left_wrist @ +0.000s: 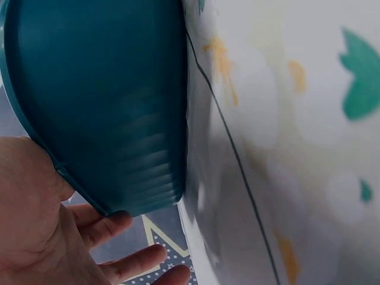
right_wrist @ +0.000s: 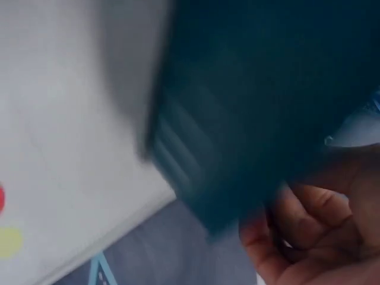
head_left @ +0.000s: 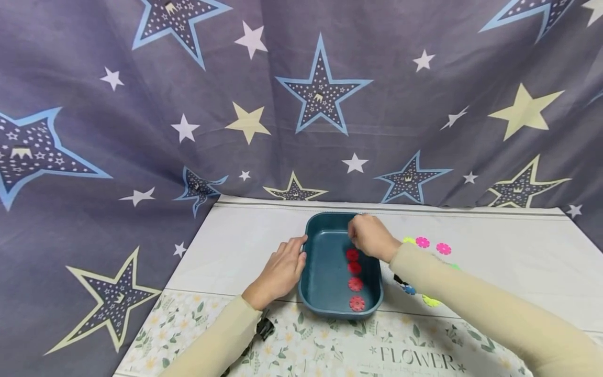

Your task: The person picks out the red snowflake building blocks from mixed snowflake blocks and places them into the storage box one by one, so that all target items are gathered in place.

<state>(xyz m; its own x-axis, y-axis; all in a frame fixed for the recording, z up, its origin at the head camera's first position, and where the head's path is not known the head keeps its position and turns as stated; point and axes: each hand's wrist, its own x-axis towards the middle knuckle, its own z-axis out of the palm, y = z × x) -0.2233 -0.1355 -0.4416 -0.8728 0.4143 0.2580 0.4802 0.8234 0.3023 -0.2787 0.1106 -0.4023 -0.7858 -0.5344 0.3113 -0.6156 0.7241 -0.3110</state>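
A dark teal rectangular tray (head_left: 325,277) lies on the table, with several red notched plastic discs (head_left: 355,284) in a line along its right side. My left hand (head_left: 279,267) rests against the tray's left rim. In the left wrist view its fingers (left_wrist: 136,261) are spread and fairly straight, touching the rim near the tray's corner. Over the tray's far right corner is my right hand (head_left: 372,236), its fingers curled inward beyond the end of the disc line. The right wrist view shows those curled fingers (right_wrist: 303,217) partly behind the tray wall; I cannot tell whether they pinch anything.
Right of the tray lie loose notched discs: pink ones (head_left: 443,248), a yellow one (head_left: 431,301) and a blue one (head_left: 409,290), some partly hidden by the right sleeve (head_left: 443,283). A star-patterned curtain (head_left: 301,152) hangs behind the table. Flower-printed cloth (head_left: 320,345) covers the front.
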